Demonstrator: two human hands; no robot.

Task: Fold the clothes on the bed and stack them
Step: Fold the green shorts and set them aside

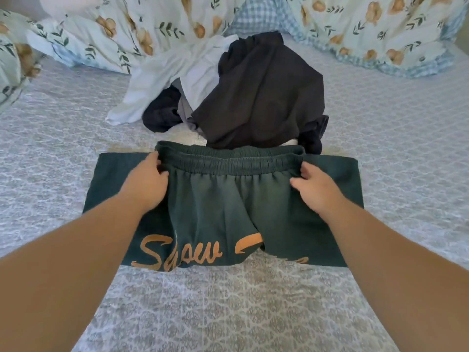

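Note:
Dark green sweatpants [223, 204] with orange script lettering lie folded across the bed in front of me, the elastic waistband on the far side. My left hand [147, 184] grips the left end of the waistband, fingers curled into the fabric. At the right end of the waistband my right hand [314, 186] pinches the cloth in the same way. Just behind the sweatpants sits an unfolded heap: a black garment [266, 95] on top, a white garment [177, 72] to its left and a dark navy piece [162, 115] poking out below.
The bed is covered by a grey patterned bedspread [228, 306]. A rumpled floral duvet [127, 26] with a blue checked underside [264, 13] runs along the far side. A floral pillow [10, 59] lies at the far left.

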